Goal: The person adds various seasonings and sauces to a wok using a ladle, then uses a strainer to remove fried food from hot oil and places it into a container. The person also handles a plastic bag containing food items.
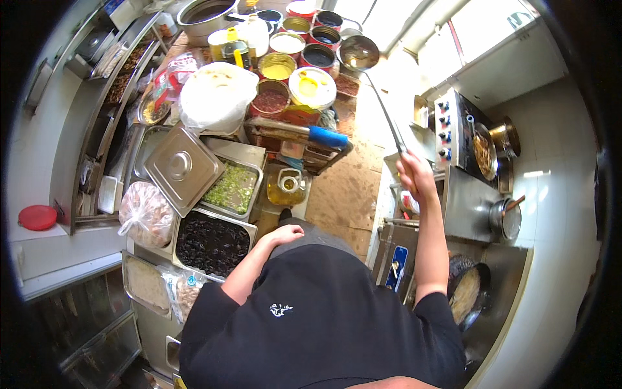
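My right hand (417, 176) grips the handle of a long metal ladle (359, 53), which reaches up and away from me. Its wide bowl, with some liquid in it, is beside the red-sided tins at the back. My left hand (286, 234) rests near my waist with its fingers curled; nothing shows in it. Close to that hand is a steel tray of dark, wet food pieces (211, 243). Behind it stands a tray of chopped green vegetables (234, 187), partly covered by a tilted steel lid (181, 165). A yellow scoop (308, 87) lies on a white tub.
A cart handle with a blue grip (328, 136) stands ahead, near an oil jug (287, 187) at floor level. On the right are a stove (449, 127), a pan of food (484, 151) and a wok (469, 294). A bagged food bundle (146, 214) sits left.
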A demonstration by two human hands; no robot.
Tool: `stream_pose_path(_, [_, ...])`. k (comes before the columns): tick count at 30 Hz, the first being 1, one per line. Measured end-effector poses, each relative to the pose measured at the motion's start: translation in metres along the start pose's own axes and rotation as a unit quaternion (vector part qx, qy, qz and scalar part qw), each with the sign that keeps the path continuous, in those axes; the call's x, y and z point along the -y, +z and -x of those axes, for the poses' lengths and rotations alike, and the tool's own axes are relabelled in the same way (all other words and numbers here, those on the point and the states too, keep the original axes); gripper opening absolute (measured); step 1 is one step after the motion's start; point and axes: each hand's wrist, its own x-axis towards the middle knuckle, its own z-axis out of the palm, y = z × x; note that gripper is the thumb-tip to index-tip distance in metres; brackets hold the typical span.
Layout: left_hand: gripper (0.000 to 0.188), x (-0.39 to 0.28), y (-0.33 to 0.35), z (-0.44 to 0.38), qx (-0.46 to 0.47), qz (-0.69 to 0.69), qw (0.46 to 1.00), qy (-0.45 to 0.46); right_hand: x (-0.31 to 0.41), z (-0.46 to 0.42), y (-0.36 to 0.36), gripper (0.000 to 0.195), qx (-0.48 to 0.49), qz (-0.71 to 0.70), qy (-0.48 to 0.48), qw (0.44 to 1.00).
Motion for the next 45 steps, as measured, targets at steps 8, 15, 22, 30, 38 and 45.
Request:
stream_pose_path(8, [0.033,-0.009,-0.022,0.035,-0.193,0.177,0.962,-0.075,0.027,-0.228,0.092,0.051,0.083,0.251,-0.06,0.962])
stream_pose_path(15, [0.032,-0.002,-0.013,0.008,-0.318,0.288,0.899,-0.088,0.021,-0.339,0.072,0.042,0.036,0.505,-0.245,0.827])
stream_pose_path(22, [0.032,-0.054,-0.018,-0.028,-0.351,0.244,0.892,-0.144,0.055,-0.357,0.049,0.053,-0.013,0.656,-0.311,0.688])
stream_pose_path(30, [0.03,-0.079,-0.004,-0.051,-0.403,0.248,0.863,-0.174,0.053,-0.412,0.033,0.062,0.024,0.672,-0.399,0.623])
stream_pose_path(38, [0.029,-0.08,0.013,-0.068,-0.441,0.268,0.836,-0.183,0.059,-0.452,0.016,0.063,0.039,0.723,-0.438,0.533])
stream_pose_path(45, [0.028,-0.097,0.013,-0.082,-0.456,0.252,0.832,-0.193,0.068,-0.482,-0.013,0.069,0.053,0.71,-0.534,0.456])
